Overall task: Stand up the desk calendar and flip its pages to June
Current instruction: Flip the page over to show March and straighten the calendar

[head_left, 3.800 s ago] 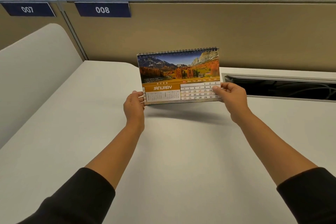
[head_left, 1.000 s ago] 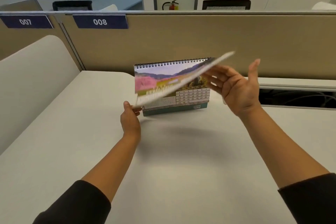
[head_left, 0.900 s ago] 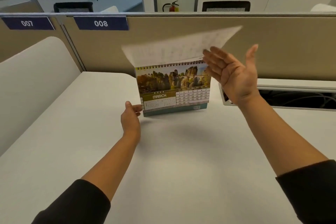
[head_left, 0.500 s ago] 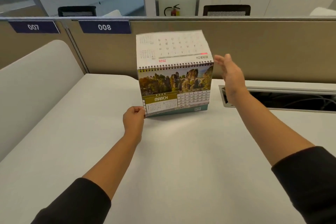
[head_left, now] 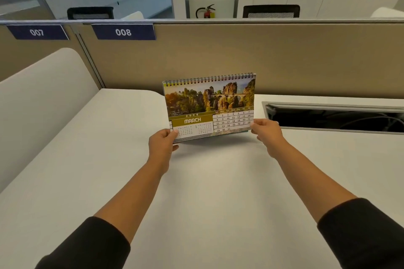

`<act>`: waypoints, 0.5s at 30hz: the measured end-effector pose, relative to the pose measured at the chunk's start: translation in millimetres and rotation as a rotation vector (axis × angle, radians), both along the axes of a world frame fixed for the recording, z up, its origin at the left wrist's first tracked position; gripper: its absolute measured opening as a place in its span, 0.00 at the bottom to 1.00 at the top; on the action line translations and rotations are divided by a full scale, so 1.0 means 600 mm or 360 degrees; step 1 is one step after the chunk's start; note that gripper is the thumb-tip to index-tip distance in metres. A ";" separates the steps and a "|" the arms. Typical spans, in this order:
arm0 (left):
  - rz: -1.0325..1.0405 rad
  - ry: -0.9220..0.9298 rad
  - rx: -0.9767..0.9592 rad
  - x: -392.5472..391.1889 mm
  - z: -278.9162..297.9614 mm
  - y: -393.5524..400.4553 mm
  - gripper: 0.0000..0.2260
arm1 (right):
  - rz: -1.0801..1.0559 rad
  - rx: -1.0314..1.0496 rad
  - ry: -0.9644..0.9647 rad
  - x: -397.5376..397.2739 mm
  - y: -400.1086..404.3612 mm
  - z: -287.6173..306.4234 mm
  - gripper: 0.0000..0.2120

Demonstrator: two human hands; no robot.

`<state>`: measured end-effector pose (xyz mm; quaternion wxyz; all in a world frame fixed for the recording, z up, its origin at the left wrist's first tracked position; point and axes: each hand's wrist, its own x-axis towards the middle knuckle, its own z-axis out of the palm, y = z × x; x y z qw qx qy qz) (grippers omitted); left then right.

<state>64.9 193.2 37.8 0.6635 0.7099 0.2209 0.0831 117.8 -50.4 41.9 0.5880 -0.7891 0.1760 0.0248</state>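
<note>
The spiral-bound desk calendar [head_left: 209, 105] stands upright on the white desk [head_left: 207, 192], its front page showing MARCH 2026 under a photo of rock towers and a bridge. My left hand [head_left: 162, 143] grips its lower left corner, thumb on the front page. At the lower right corner, my right hand [head_left: 265, 132] pinches the bottom edge of the page between thumb and fingers. The calendar's base and back side are hidden from me.
A beige partition [head_left: 284, 57] with labels 007 and 008 stands right behind the calendar. An open cable tray slot [head_left: 334, 118] is cut into the desk at the right. A white curved divider [head_left: 43, 98] bounds the desk on the left.
The January and February pages have been flipped over the spiral to the back. My right hand came down from the raised page to the lower right corner; the left stayed at the lower left.
</note>
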 end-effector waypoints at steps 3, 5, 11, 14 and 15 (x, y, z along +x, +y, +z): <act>-0.0005 -0.0027 0.0001 -0.003 0.000 0.003 0.06 | -0.0043 0.0035 -0.0114 -0.004 -0.010 -0.004 0.05; -0.0017 -0.0051 -0.0013 -0.005 -0.001 0.004 0.07 | -0.0028 0.0078 -0.0169 -0.010 -0.015 -0.005 0.07; -0.0026 -0.0089 -0.0038 -0.012 0.000 0.005 0.08 | 0.0004 0.0160 -0.0304 -0.024 -0.028 -0.003 0.09; -0.0022 -0.0109 -0.0057 -0.014 0.001 0.004 0.07 | 0.0014 0.0149 -0.0350 -0.028 -0.031 -0.001 0.10; -0.0019 -0.0116 -0.0064 -0.015 0.001 0.004 0.07 | 0.0009 0.0139 -0.0355 -0.029 -0.031 0.000 0.10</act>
